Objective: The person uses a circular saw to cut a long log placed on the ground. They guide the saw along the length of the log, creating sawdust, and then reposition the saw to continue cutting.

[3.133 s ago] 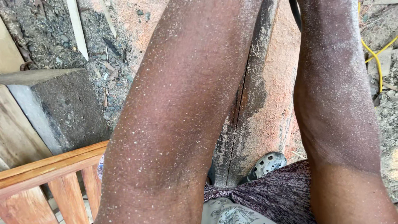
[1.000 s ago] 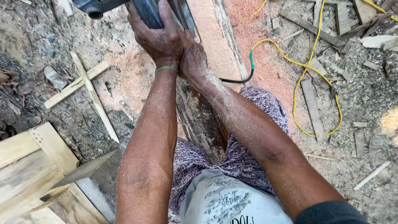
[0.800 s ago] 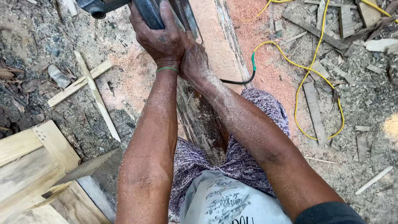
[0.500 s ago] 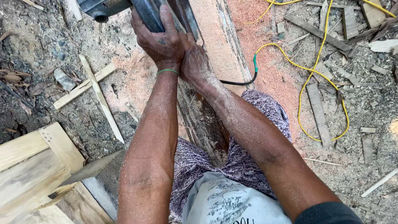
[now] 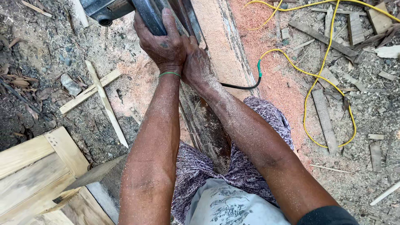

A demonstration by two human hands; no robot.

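The left hand (image 5: 160,46) has its fingers curled tight round the smooth dark handle of a grey metal power tool (image 5: 121,10) at the top edge. The right hand (image 5: 198,62) presses just beside it; whether its fingers grip cannot be told. Beneath runs a long rough plank (image 5: 216,46) dusted with pale sawdust.

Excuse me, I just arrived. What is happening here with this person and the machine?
A person stands astride a long wooden beam and looks down at it. The left hand grips the dark handle of a grey power tool that sits on the beam, and the right hand presses in beside it, against the left. Both forearms are dusted with fine sawdust. Reddish sawdust covers the ground, with a yellow cable looping across it, wood offcuts around, and a pale wooden frame at the lower left.
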